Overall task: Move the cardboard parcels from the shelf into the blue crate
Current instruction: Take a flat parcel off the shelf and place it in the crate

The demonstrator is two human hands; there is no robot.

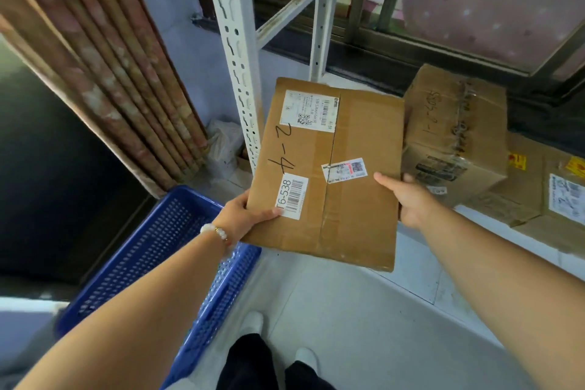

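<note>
Head view: a flat parcel (326,174) is held in the air at the centre of the frame, clear of the shelf (421,263). It is gripped at both sides: the left hand (243,215) is clamped on its 8 o'clock corner, thumb on top over a barcode label, and the right hand (408,199) is clamped on its 3 o'clock edge, thumb laid on top. The blue crate (152,263) is seen on the floor at 8 o'clock, partly hidden under the left forearm; nothing can be seen in the part of it that shows. Two more boxes (456,136) are left on the shelf at 3 o'clock, one stacked on the other. A white upright (234,51) rises at 12 o'clock, just beside the parcel.

Risks, as judged: the parcel's far corner could be knocked against the upright during the swing leftward. The parcel is pinched only near its edges, so it could slip or tilt. It could also catch on the crate rim.
</note>
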